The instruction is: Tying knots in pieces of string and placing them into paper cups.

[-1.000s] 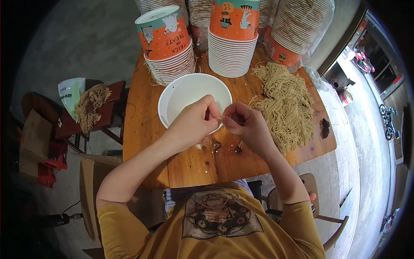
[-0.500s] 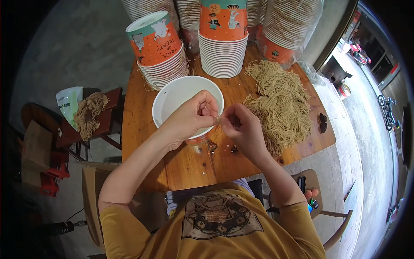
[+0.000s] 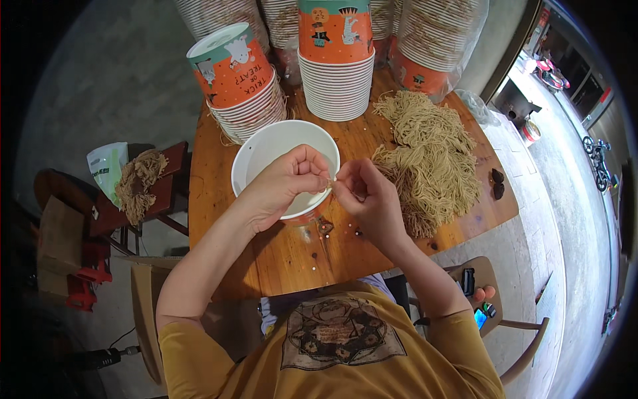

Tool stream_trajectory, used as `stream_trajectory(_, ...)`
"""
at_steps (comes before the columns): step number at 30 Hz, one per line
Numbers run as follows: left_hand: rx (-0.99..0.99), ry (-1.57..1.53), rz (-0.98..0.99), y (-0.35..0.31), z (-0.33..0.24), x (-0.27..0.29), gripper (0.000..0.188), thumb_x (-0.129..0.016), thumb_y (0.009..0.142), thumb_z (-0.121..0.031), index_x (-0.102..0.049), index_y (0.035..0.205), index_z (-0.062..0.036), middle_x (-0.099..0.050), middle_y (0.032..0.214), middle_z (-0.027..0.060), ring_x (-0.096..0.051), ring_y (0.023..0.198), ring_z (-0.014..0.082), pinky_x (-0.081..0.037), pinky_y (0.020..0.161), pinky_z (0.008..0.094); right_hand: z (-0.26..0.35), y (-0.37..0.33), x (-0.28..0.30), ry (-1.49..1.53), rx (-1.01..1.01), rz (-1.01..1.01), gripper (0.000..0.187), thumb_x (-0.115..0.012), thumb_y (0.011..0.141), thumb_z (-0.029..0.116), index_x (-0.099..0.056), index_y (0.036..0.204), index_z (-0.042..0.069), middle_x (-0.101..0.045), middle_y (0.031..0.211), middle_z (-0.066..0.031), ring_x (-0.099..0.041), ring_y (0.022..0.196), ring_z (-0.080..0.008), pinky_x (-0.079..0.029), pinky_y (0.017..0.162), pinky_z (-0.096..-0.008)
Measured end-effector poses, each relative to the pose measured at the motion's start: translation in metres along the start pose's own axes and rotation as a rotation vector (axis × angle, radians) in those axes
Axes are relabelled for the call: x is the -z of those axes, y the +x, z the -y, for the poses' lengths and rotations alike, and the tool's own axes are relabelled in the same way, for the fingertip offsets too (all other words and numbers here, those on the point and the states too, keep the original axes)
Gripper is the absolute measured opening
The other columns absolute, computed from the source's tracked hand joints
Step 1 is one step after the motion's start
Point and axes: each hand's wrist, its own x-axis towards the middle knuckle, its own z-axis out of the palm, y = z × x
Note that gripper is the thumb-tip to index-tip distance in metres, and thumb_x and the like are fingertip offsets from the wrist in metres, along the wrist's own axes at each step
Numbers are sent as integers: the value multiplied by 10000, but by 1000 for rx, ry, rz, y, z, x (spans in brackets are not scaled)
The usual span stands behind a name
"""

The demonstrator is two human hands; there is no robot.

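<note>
A paper bucket (image 3: 255, 153), white inside and orange outside, stands on the wooden table in front of me. Over its near right rim my left hand (image 3: 292, 181) is closed in a pinch, its other fingers curled. My right hand (image 3: 369, 194) pinches just to the right, thumb and forefinger almost touching the left fingertips. Between them shows a short bit of thin tan cord (image 3: 330, 184); the rest of it is hidden by the fingers. A heap of tan cords (image 3: 432, 166) lies right of my right hand.
Nested bucket stacks stand at the back: one tilted with cords (image 3: 242, 80), one upright (image 3: 337, 83), one in clear plastic (image 3: 435, 50). Dark lumps (image 3: 497, 184) lie at the table's right edge. A stool (image 3: 176, 169) at left holds another cord bundle (image 3: 141, 183). A chair (image 3: 488, 269) stands right.
Both hands stay pinched together at the bucket's rim, with the fingertips shifting slightly. The view has moved a little; nothing has been let go or picked up.
</note>
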Motion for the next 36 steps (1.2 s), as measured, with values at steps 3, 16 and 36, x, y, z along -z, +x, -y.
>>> stream_trajectory(3, 10, -7, -30, 0, -1, -2, 187, -636, 815, 0, -516, 945, -59, -537, 863, 1, -492, 776, 88, -413, 727, 218, 2, 0, 2, -367, 326, -99, 124, -647, 795, 83, -569, 890, 68, -528, 751, -17, -570, 635, -160, -471, 536, -275)
stream_trajectory(16, -30, 188, -93, -6, 3, -11, 177, -606, 848, -3, -490, 963, -72, -508, 901, -12, -497, 792, 65, -426, 750, 211, 9, 10, 4, -558, 424, 11, 133, -641, 716, 30, -527, 782, 47, -510, 727, -75, -572, 648, -218, -477, 532, -327)
stream_trajectory(36, -104, 289, -65, -6, 5, -9, 169, -583, 831, 7, -484, 936, -80, -454, 839, -43, -439, 771, 38, -386, 741, 190, 27, 13, 25, 299, -441, 307, 164, -533, 900, 228, -586, 901, 73, -474, 728, 76, -360, 549, -9, -304, 489, -173)
